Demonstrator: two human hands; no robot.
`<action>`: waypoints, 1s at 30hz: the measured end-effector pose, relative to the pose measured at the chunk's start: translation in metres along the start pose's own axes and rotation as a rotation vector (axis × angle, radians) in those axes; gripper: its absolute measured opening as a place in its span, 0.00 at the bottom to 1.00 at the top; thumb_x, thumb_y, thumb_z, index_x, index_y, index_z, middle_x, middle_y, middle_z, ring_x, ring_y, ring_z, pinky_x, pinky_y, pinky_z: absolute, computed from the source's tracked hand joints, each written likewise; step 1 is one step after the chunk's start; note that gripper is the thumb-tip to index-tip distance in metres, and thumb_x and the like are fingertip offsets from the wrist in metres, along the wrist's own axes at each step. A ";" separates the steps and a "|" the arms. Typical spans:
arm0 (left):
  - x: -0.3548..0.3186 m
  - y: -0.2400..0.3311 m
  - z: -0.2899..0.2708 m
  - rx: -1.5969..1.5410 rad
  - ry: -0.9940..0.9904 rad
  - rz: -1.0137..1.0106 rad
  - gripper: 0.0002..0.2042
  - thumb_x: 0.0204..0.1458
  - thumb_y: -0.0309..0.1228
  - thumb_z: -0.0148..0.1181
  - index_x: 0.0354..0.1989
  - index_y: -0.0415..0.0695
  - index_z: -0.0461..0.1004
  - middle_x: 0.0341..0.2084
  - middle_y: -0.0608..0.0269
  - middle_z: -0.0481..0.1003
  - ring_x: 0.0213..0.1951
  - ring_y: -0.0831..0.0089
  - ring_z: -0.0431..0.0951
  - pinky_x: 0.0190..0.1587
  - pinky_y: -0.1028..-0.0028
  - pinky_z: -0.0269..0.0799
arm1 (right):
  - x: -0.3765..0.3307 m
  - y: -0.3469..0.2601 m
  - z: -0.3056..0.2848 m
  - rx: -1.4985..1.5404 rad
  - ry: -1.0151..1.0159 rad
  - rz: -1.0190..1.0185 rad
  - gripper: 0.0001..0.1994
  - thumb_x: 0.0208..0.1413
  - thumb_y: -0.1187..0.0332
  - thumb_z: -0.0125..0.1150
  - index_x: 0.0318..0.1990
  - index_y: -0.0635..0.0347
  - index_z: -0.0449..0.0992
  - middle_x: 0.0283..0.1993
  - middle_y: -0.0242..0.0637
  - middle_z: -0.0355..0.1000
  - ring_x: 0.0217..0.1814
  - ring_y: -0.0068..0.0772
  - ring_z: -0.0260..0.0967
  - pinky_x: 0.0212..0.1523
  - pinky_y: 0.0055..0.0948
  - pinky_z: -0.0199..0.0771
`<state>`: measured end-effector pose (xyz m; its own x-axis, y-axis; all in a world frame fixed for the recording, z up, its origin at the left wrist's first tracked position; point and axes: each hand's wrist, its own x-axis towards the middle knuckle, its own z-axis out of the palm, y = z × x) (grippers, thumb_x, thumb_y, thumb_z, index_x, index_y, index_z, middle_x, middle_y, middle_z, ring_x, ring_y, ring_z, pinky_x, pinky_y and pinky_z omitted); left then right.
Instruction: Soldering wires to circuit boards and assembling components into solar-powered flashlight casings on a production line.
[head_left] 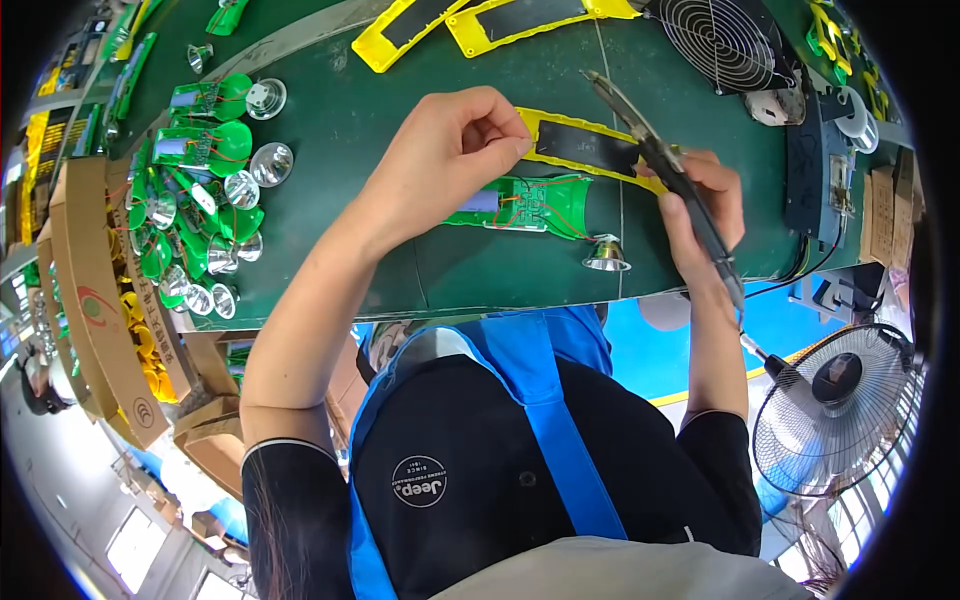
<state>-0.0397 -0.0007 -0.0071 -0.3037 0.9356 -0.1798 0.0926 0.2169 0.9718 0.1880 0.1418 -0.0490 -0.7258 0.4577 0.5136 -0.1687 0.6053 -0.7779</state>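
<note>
My left hand (440, 165) is closed in a pinch at the left end of a yellow plastic frame (545, 118) with a dark panel set in it. My right hand (708, 205) is wrapped round a soldering iron (672, 172), whose tip points up and away to the left. The frame's right end meets the fingers of this hand. Just nearer than the frame lies a green housing (567, 205) with a circuit board, red wires and a blue-wrapped cell, partly behind my left hand. A silver reflector cup (606, 255) is wired to it.
Several green housings with reflectors (215, 200) crowd the left of the green table (350, 120). More yellow frames (490, 30) lie at the far edge. A black fan (722, 40) and dark box (815, 170) stand right. A cardboard box (95, 290) sits left; a round fan (838, 405) stands at lower right.
</note>
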 end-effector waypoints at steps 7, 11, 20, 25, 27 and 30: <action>0.033 0.006 -0.008 0.874 -0.150 0.569 0.02 0.45 0.26 0.58 0.27 0.44 0.72 0.29 0.65 0.66 0.34 0.66 0.67 0.40 0.69 0.60 | 0.018 -0.013 -0.014 0.399 0.156 0.669 0.11 0.53 0.65 0.55 0.36 0.63 0.65 0.26 0.37 0.67 0.25 0.23 0.63 0.28 0.21 0.64; 0.039 0.012 -0.007 0.971 -0.275 0.501 0.02 0.45 0.27 0.58 0.26 0.45 0.71 0.30 0.66 0.68 0.38 0.67 0.68 0.44 0.69 0.56 | 0.025 -0.015 -0.010 0.372 0.094 0.780 0.11 0.52 0.64 0.55 0.34 0.63 0.66 0.22 0.34 0.67 0.22 0.19 0.62 0.23 0.17 0.61; 0.044 0.011 -0.011 0.973 -0.290 0.538 0.03 0.47 0.28 0.54 0.24 0.46 0.73 0.25 0.66 0.69 0.37 0.69 0.69 0.42 0.69 0.58 | 0.029 -0.010 -0.008 0.324 0.055 0.789 0.12 0.51 0.63 0.56 0.33 0.63 0.67 0.20 0.35 0.68 0.18 0.18 0.62 0.19 0.15 0.61; 0.044 0.015 -0.012 0.984 -0.353 0.475 0.02 0.46 0.26 0.56 0.25 0.44 0.69 0.30 0.67 0.68 0.39 0.69 0.69 0.44 0.69 0.55 | 0.029 -0.011 -0.008 0.320 0.054 0.791 0.12 0.51 0.63 0.57 0.33 0.63 0.67 0.20 0.34 0.68 0.19 0.17 0.63 0.19 0.15 0.62; 0.044 0.015 -0.013 0.976 -0.355 0.478 0.02 0.46 0.26 0.56 0.25 0.44 0.70 0.30 0.67 0.68 0.38 0.69 0.69 0.44 0.69 0.55 | 0.029 -0.011 -0.008 0.321 0.050 0.788 0.11 0.52 0.63 0.57 0.33 0.63 0.67 0.20 0.34 0.68 0.19 0.17 0.63 0.19 0.14 0.62; 0.042 0.017 -0.012 0.991 -0.347 0.479 0.02 0.46 0.26 0.56 0.26 0.44 0.70 0.30 0.67 0.68 0.38 0.70 0.69 0.44 0.69 0.54 | 0.030 -0.013 -0.007 0.306 0.030 0.777 0.11 0.52 0.64 0.57 0.33 0.63 0.67 0.21 0.35 0.68 0.19 0.17 0.64 0.19 0.14 0.63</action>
<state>-0.0623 0.0393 0.0039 0.2267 0.9740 -0.0062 0.8785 -0.2017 0.4330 0.1737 0.1525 -0.0211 -0.6928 0.6917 -0.2041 0.1962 -0.0915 -0.9763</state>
